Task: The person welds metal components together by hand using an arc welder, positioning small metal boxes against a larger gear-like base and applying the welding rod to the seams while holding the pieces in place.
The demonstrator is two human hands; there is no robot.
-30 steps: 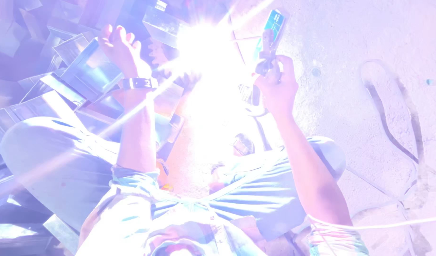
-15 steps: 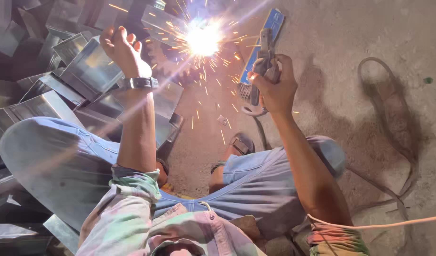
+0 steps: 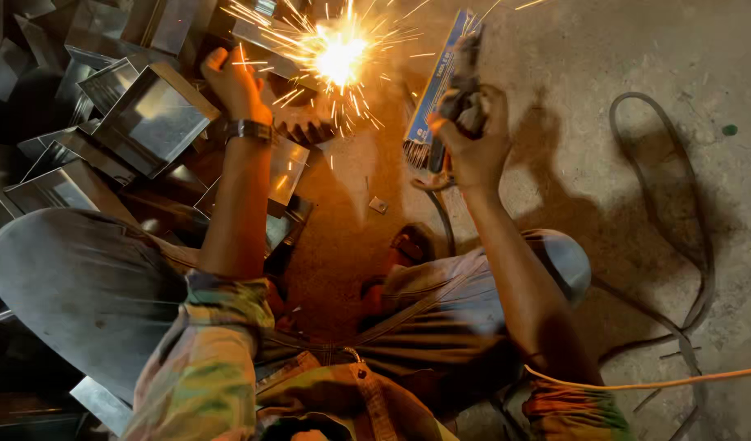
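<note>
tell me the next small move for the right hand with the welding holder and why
Probably keep the right hand steady and feed the welding holder slowly along the joint. The arc is lit and throwing sparks on the metal piece next to the left hand, so the seam looks unfinished, though glare hides it.

The white glare that flooded the whole view a second ago has been reduced to a compact burst of sparks point(image 3: 338, 57), smaller than half a second ago. The left hand point(image 3: 232, 82), open with fingers spread earlier, is now closed down onto the metal piece point(image 3: 265, 37). The right hand point(image 3: 473, 143) with the electrode holder point(image 3: 461, 94) has been lowered slightly.
</note>
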